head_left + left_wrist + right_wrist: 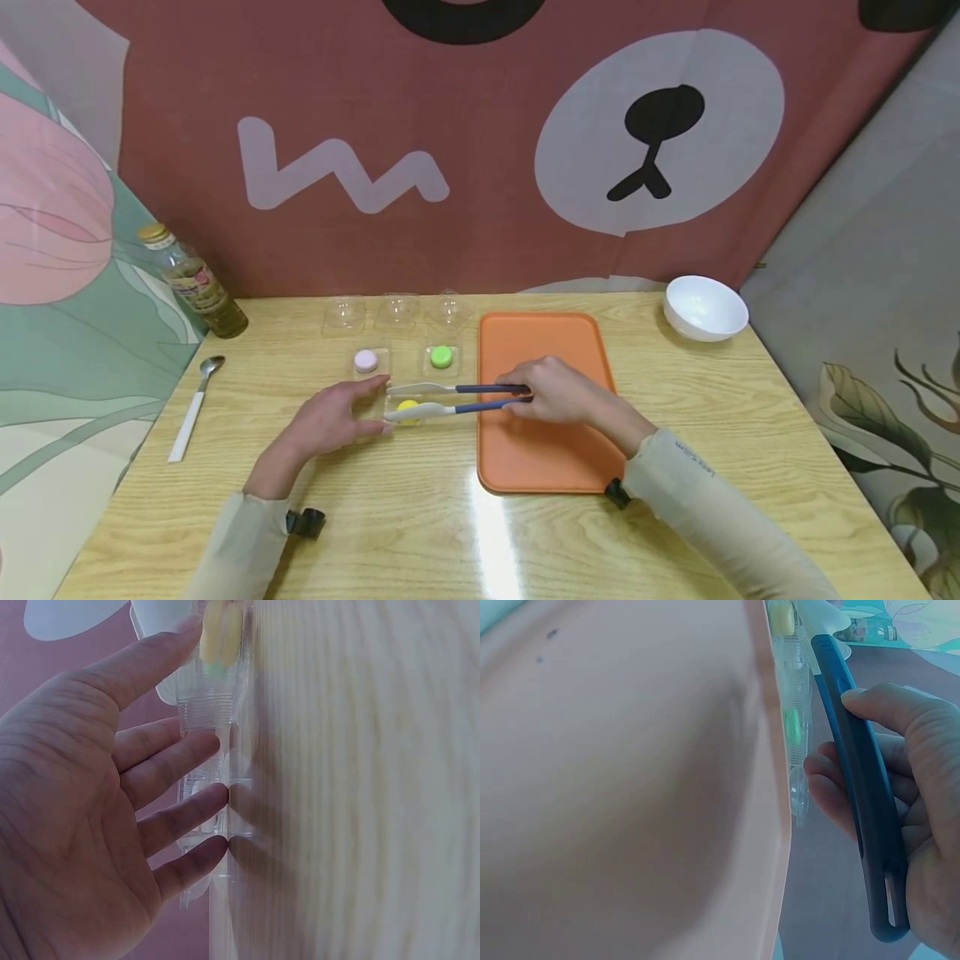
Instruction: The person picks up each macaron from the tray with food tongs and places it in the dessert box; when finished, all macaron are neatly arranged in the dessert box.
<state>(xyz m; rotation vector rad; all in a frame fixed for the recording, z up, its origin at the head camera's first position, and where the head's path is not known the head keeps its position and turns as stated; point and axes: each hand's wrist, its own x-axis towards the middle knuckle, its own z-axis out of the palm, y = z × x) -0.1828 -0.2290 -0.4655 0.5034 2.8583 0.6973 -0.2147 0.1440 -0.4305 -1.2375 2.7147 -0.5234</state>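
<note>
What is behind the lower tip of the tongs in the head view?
The yellow macaron, its top showing past the tongs. Whatever lies directly behind that tip is covered.

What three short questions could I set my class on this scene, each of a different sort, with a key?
1. Which hand holds the blue-handled tongs?
2. True or false: the white bowl stands on the orange tray.
3. Multiple choice: which colour is the round piece nearest the tips of the tongs? A) pink B) green C) yellow

Key:
1. The right hand.
2. False; the bowl stands on the table, apart from the tray, on its right in the head view.
3. C; the yellow piece shows at the tips in the head view.
</note>
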